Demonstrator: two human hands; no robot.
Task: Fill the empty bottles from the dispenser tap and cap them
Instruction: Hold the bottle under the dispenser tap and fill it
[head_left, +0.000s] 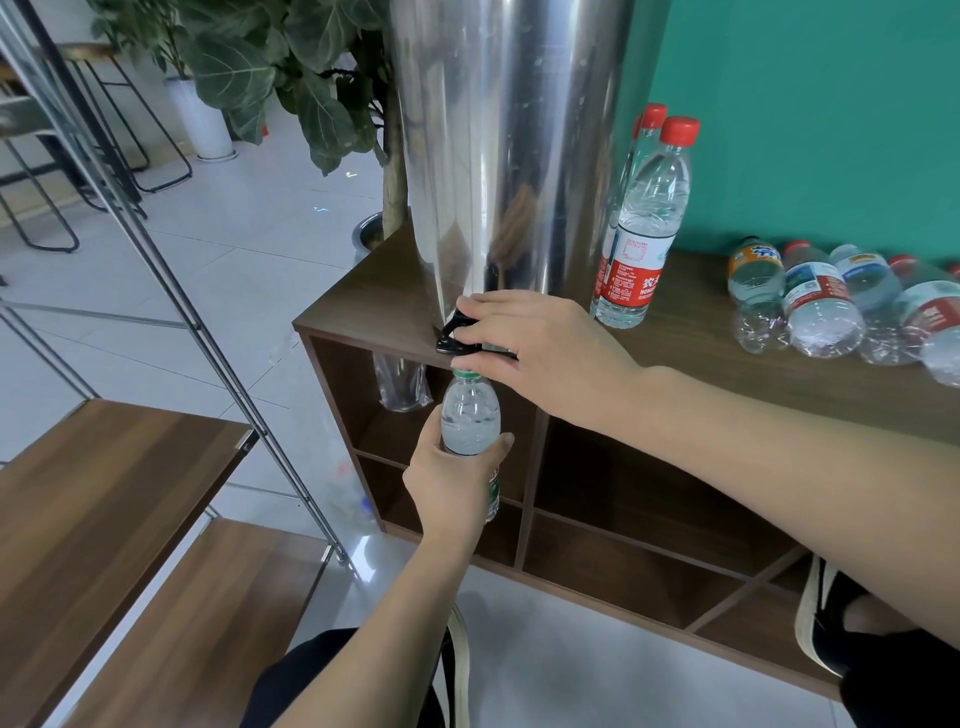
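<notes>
The small bottle (470, 415) sits under the black tap (453, 332), off the front edge of the bench (727, 364). The left hand (452, 478) is wrapped around it. The right hand (540, 348) curls over the tap of the big silver tank (509, 156). This looks like the filling step. Next comes letting go of the tap, then putting on a cap.

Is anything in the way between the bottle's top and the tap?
Nothing visible is. The left hand holds the bottle up with its open green-ringed mouth right under the black tap. The right hand rests on the tap, beside the mouth, not covering it.
</notes>
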